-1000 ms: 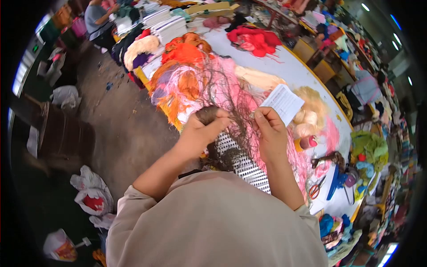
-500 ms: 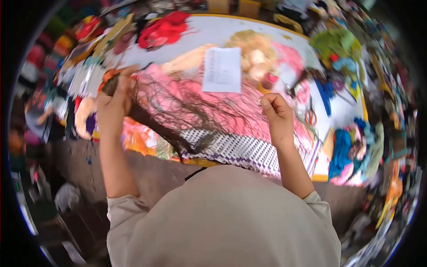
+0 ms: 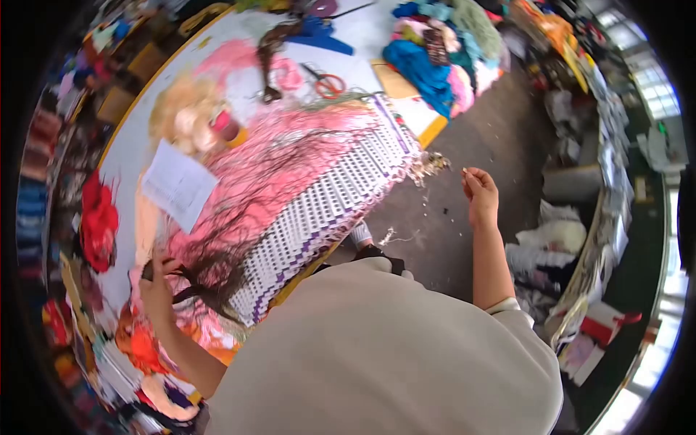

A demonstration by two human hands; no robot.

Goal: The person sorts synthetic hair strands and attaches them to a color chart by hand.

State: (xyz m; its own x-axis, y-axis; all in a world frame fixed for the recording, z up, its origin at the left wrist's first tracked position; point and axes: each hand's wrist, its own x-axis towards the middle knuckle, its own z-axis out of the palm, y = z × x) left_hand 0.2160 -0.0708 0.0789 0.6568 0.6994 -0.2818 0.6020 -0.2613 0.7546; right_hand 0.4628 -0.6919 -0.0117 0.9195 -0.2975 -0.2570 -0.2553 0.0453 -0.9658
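At the left end of the white surface (image 3: 353, 71), one bundle of dark brown strands (image 3: 210, 281) is gripped by the left hand (image 3: 157, 284); fingers curled round it. Loose strands are spread across the pink yarn (image 3: 250, 159). One tiny pale piece (image 3: 465, 170) is pinched by the right hand (image 3: 481, 197), fingertips closed, over the floor (image 3: 435, 232), well apart from the surface.

Count: 1 printed sheet (image 3: 180, 186), 1 pair of red-handled scissors (image 3: 330, 85), 1 blue object (image 3: 320, 38), 1 red yarn heap (image 3: 99, 221), 1 blond fiber heap (image 3: 181, 112), 1 mixed-color pile (image 3: 438, 58) at the far corner. 1 white-and-purple patterned strip (image 3: 319, 206) is laid along the person's side of the surface, its fringe carried to the edge.

Text lines are seen on the sheet, too small to be read. No brand can be made out. Bare floor is seen around the right hand; the left hand is crowded by yarn.
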